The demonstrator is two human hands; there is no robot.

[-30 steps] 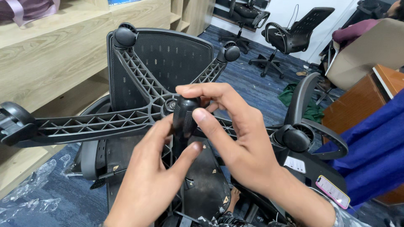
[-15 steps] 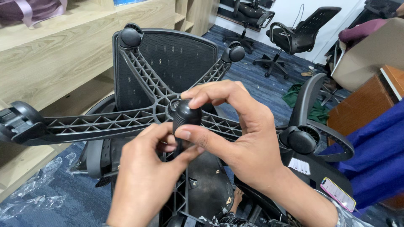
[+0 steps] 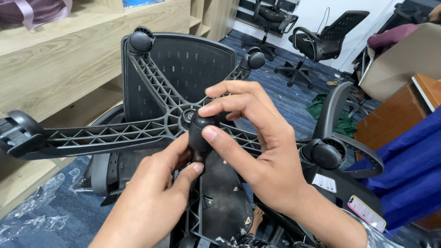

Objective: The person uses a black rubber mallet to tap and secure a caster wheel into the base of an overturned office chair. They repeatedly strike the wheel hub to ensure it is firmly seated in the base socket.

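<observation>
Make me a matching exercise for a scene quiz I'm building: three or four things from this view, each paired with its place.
Things:
1. castor wheel
2. phone
3. green cloth
4. upright office chair

Places:
A. on the floor behind the armrest
B. far back, by the white wall
C. between both hands' fingers
D. bottom right, on the black chair part

Pairs: 1-C, 2-D, 3-A, 4-B

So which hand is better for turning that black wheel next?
Probably the right hand: its thumb and fingers already wrap the black caster wheel. The left hand only props it from below.
</observation>
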